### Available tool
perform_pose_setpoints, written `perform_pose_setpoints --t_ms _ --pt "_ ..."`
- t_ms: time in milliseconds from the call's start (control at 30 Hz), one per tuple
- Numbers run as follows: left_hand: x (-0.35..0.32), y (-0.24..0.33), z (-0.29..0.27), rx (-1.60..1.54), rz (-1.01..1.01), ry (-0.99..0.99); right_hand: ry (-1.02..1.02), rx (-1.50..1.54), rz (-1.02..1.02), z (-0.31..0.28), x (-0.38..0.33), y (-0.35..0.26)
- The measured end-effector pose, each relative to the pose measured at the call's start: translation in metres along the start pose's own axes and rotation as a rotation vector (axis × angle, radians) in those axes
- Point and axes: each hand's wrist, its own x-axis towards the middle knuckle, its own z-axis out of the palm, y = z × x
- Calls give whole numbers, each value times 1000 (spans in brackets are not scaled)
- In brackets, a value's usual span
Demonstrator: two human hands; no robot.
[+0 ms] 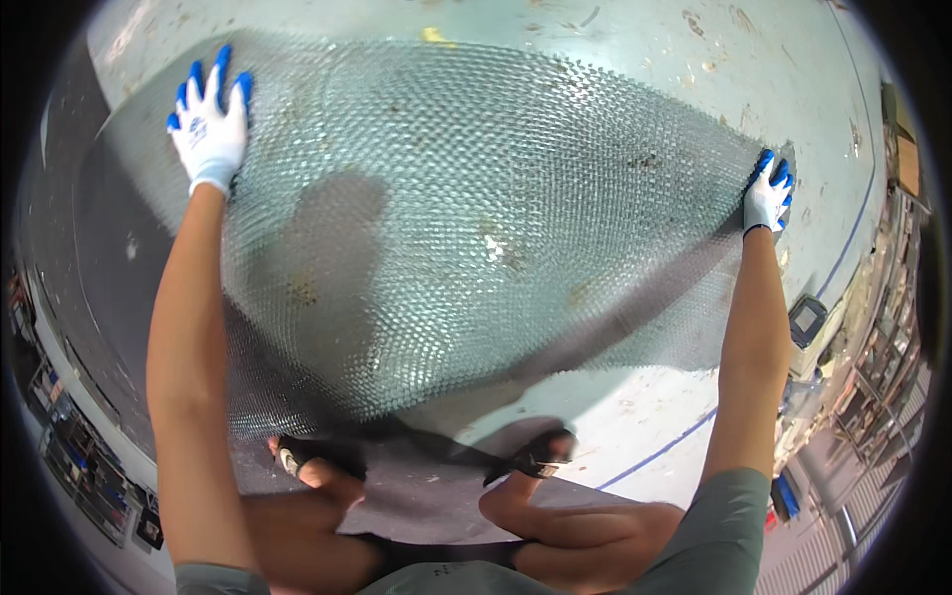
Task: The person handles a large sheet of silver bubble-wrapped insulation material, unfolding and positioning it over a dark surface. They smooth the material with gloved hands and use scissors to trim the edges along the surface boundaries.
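Observation:
A large sheet of silvery expanded-metal mesh (436, 188) stretches across the middle, lying over a pale, marked surface (823, 119). My left hand (211, 129), in a white glove with blue fingertips, rests on its far left part with the fingers spread. At the right end, my right hand (768, 196) wears a matching glove and lies on the mesh's edge, fingers stretched and slightly apart. Both arms are extended. The palms are turned down, so their undersides are hidden.
My feet in black sandals (319, 456) are close to the mesh's near edge. A dark grey area (109, 268) borders it at left. A small dark-framed device (806, 319) stands at right, near cluttered shelves (892, 367). A blue line (659, 451) crosses the pale surface.

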Motion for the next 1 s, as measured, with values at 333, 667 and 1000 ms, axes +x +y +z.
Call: perform_pose_setpoints --t_ms 333,667,1000 --pt "-19 -17 4 -134 90 -48 -1 -1 -51 7 50 28" --pt "-26 -19 -8 -164 76 -96 46 75 -168 15 78 35" --pt "-29 -23 -7 -123 -35 -121 32 114 -188 26 123 55"
